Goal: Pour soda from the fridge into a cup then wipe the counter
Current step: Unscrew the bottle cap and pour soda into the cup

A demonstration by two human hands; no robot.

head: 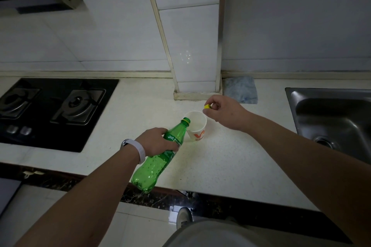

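L hand (pixel 155 141) grips 1 bottle (pixel 158 155) (tilted over 1 cup (pixel 196 126)); R hand (pixel 224 111) pinches 1 cap (pixel 207 106).

Bare pale speckled worktop (pixel 230 156) lies open right of the white paper cup (pixel 195 125); the white tiled pillar (pixel 197 78) blocks behind it, with the black gas hob (pixel 50 110) left.

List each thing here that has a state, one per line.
Bottle: uncapped, tilted, mouth over the cup, gripped by left hand.
Cup: upright on counter, some liquid inside.
Cap: off, pinched by right hand.
Cloth: lying by the wall, untouched.
Stove: no flame.
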